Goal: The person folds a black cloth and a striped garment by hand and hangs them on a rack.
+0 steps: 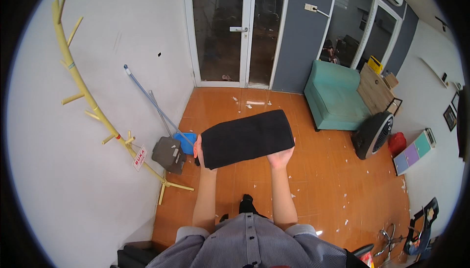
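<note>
Head view: left hand and right hand grip opposite ends of a folded black cloth, likely soft, light, best supported there.

At 12 o'clock a door is framed in white; at 3 a fan is set beside a green sofa; at 8 a sign is hung on a yellow stand.

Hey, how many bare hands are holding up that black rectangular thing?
2. The bare left hand supports the left end of the black, rectangular, fabric-like piece; the bare right hand is at its lower right corner. The piece hides most fingers, and could hide another hand.
</note>
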`<control>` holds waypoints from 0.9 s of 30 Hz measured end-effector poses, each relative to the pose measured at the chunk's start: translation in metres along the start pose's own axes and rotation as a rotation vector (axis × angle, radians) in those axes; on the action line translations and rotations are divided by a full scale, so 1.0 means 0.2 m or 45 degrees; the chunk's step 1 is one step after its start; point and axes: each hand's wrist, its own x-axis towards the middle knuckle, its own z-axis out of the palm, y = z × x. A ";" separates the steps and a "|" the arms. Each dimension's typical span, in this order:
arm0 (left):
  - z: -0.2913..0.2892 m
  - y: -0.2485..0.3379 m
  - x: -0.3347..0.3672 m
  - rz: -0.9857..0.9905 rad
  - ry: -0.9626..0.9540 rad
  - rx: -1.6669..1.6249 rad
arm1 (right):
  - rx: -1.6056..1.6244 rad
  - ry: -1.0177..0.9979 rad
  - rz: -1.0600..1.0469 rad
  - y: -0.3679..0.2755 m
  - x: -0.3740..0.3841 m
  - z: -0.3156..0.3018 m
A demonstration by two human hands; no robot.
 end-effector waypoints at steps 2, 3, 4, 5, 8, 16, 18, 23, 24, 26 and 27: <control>0.00 0.05 0.24 0.069 0.058 0.066 | -0.013 -0.033 0.047 0.03 0.26 0.02; 0.01 0.08 0.36 0.073 0.020 0.063 | -0.033 -0.050 0.065 0.05 0.40 0.03; 0.01 0.09 0.46 0.066 -0.003 0.061 | -0.053 -0.049 0.078 0.05 0.51 0.02; 0.01 0.10 0.56 0.062 -0.026 0.060 | -0.029 -0.072 0.120 0.07 0.64 0.00; 0.05 0.16 0.78 0.173 0.076 0.086 | 0.011 -0.077 0.247 0.14 0.99 -0.05; -0.18 0.51 1.07 0.293 0.293 0.104 | 0.032 0.174 0.564 0.59 1.55 -0.36; -0.24 0.63 1.11 0.364 0.358 0.106 | 0.029 0.164 0.685 0.77 1.66 -0.36; -0.32 1.02 1.23 0.635 0.408 0.091 | -0.057 0.183 0.889 1.28 1.91 -0.30; -0.33 1.10 1.25 0.685 0.401 0.106 | -0.062 0.163 0.949 1.38 1.97 -0.30; -0.29 1.26 1.29 0.789 0.381 0.136 | -0.064 0.110 1.040 1.60 2.11 -0.27; -0.30 1.37 1.30 0.820 0.387 0.164 | -0.060 0.082 1.077 1.72 2.16 -0.25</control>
